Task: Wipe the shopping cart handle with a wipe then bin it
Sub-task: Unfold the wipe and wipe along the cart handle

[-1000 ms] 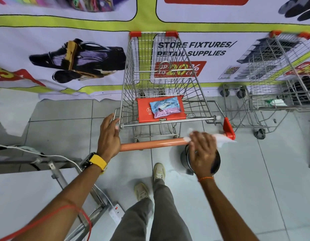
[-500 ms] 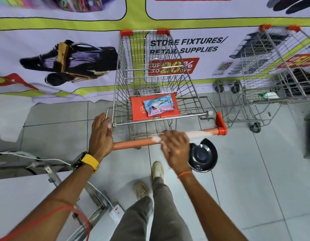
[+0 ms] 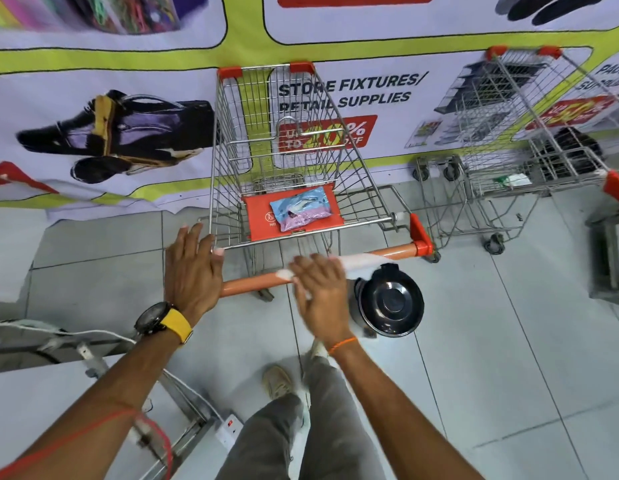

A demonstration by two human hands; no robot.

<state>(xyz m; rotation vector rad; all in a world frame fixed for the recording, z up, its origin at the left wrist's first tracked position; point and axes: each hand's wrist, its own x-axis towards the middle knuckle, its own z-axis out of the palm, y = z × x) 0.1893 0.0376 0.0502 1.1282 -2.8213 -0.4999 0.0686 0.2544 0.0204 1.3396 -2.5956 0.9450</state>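
- Pressing a white wipe point(image 3: 353, 263) against the orange handle point(image 3: 256, 283) of the cart point(image 3: 294, 161), the right hand point(image 3: 320, 292) sits near the bar's middle, fingers point(image 3: 303, 270) curled over the wipe and bar, held close together; motion blur softens their outline.
- The wipe trails along the bar to the right of that hand, lying flat on it toward the red end cap point(image 3: 422, 242).
- The left hand point(image 3: 192, 271) rests on the handle's left end, fingers point(image 3: 197, 237) extended and slightly spread, reaching to the basket's rear rim; whether they grip it, I cannot tell.
- A watch point(image 3: 161, 320) with a yellow strap is on the left wrist; an orange thread point(image 3: 342, 344) circles the right.
- A pack point(image 3: 301, 207) in blue and pink lies on the red seat flap point(image 3: 258, 216) inside the cart.
- A bin point(image 3: 387, 299) with a black lid stands on the tiled floor point(image 3: 509, 341) just below the handle's right part.
- A 2nd cart point(image 3: 526, 150) stands at right, against the printed banner point(image 3: 110, 116).
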